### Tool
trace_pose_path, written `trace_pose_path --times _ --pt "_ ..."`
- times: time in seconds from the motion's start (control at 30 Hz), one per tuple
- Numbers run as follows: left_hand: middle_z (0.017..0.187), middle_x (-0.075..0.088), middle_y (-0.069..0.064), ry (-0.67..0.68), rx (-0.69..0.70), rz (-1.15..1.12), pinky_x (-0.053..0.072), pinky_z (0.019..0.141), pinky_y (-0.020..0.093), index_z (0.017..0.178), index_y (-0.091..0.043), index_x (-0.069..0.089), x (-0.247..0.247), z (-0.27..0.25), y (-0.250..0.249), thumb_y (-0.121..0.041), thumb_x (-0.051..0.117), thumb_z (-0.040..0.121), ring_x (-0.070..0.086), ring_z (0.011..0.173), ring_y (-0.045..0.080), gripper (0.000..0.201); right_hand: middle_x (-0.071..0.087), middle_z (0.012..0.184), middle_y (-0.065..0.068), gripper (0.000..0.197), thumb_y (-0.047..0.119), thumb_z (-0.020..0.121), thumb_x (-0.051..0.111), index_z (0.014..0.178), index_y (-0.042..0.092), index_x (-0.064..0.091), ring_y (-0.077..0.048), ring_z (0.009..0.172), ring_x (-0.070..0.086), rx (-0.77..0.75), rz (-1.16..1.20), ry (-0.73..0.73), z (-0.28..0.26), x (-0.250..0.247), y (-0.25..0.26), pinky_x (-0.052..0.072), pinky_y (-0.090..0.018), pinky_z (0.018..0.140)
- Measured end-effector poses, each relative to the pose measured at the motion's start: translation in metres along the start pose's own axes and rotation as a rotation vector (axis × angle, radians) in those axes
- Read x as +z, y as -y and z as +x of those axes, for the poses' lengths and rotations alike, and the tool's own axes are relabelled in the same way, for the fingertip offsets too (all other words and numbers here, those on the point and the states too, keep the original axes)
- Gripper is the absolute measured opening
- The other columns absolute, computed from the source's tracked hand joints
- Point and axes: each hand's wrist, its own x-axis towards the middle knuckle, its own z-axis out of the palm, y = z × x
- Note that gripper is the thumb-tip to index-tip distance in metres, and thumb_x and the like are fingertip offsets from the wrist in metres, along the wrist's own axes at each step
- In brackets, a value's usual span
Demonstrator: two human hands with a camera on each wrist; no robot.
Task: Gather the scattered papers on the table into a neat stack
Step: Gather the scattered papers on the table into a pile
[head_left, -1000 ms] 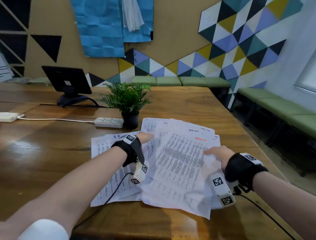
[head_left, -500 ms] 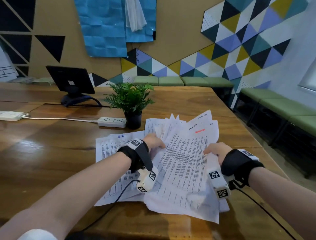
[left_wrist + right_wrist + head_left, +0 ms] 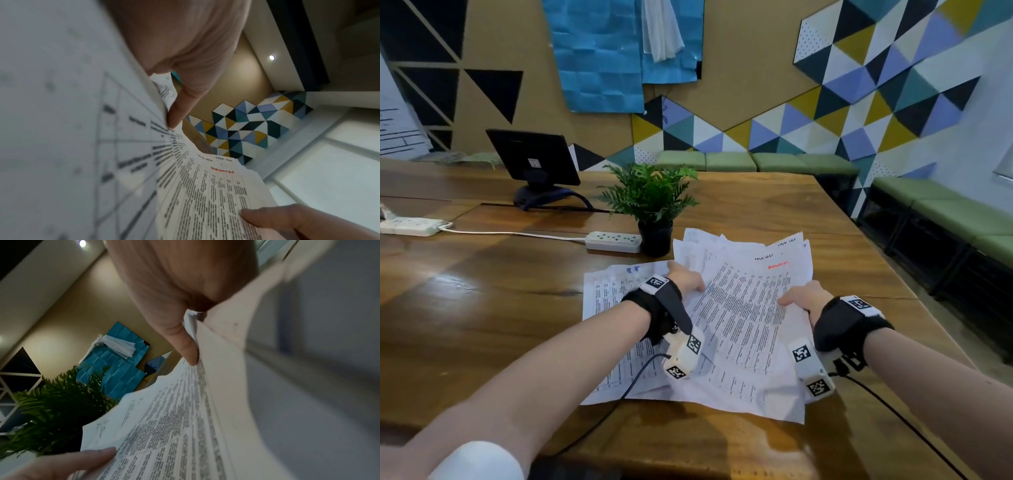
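A loose bundle of printed papers [image 3: 743,308] lies askew near the front of the wooden table [image 3: 482,308], its far end raised. My left hand [image 3: 686,279] grips the bundle's left edge, thumb [image 3: 174,113] on top of the sheets [image 3: 205,194]. My right hand [image 3: 803,298] grips the right edge, thumb [image 3: 185,345] pressed on the printed page [image 3: 164,426]. The fingers of both hands are hidden under the paper. Another sheet [image 3: 609,294] lies flat on the table beneath my left wrist, sticking out to the left.
A small potted plant [image 3: 654,202] stands just beyond the papers. A white power strip [image 3: 613,241] with its cable lies to the plant's left. A dark screen on a stand [image 3: 534,161] is farther back. The table's right edge [image 3: 887,260] drops to the floor and green benches.
Both hands have drawn the spread sheets closer together and lifted the bundle's far end off the table. The flat sheet at the left has stayed put.
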Motion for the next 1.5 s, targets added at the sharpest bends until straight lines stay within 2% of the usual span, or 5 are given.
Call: trace_pose_path --times 0.43,0.57,0.87,1.07,1.5 --pt "0.091 0.067 0.004 0.045 0.234 0.007 0.055 0.055 0.020 0.098 -0.011 0.061 -0.077 -0.041 0.042 0.003 0.066 0.081 0.064 0.076 0.017 0.022 0.064 0.125 -0.018 0.065 0.003 0.063 0.077 0.125 -0.002 0.057 -0.037 0.114 0.060 -0.096 0.155 0.298 -0.014 0.010 -0.002 0.043 -0.048 0.105" --pt "0.118 0.066 0.015 -0.041 0.100 0.165 0.050 0.092 0.035 0.115 -0.004 0.060 -0.109 -0.032 0.077 0.002 0.067 0.076 0.061 0.109 0.031 0.040 0.065 0.101 -0.021 0.022 -0.002 0.087 0.060 0.107 -0.011 0.062 -0.036 0.092 0.063 -0.041 0.154 0.340 -0.045 0.040 -0.001 0.058 -0.031 0.074" --pt "0.157 0.027 0.005 -0.096 -0.196 -0.066 0.026 0.112 0.041 0.138 -0.005 0.045 -0.126 -0.025 0.096 -0.009 0.062 0.087 0.029 0.139 0.029 0.055 0.056 0.128 -0.010 0.015 0.011 0.080 0.067 0.094 0.006 0.065 -0.033 0.121 0.051 0.092 0.219 0.404 -0.050 0.059 -0.006 0.042 -0.048 0.102" --pt "0.087 0.066 0.020 0.115 -0.195 -0.079 0.043 0.082 0.032 0.117 0.010 0.056 -0.086 -0.036 0.082 -0.003 0.064 0.075 0.065 0.091 0.028 0.045 0.051 0.138 -0.017 0.060 0.013 0.065 0.073 0.122 0.004 0.060 -0.040 0.125 0.050 0.064 0.104 0.367 -0.042 0.058 -0.017 0.038 -0.053 0.106" --pt "0.123 0.060 0.001 0.139 0.670 -0.058 0.052 0.094 0.039 0.126 -0.025 0.041 -0.051 -0.093 -0.002 0.012 0.056 0.083 0.060 0.110 0.019 0.059 0.064 0.104 -0.015 0.047 0.009 0.089 0.051 0.134 -0.003 0.049 -0.025 0.083 0.068 -0.061 0.383 0.471 -0.046 -0.021 -0.036 0.054 -0.038 0.083"
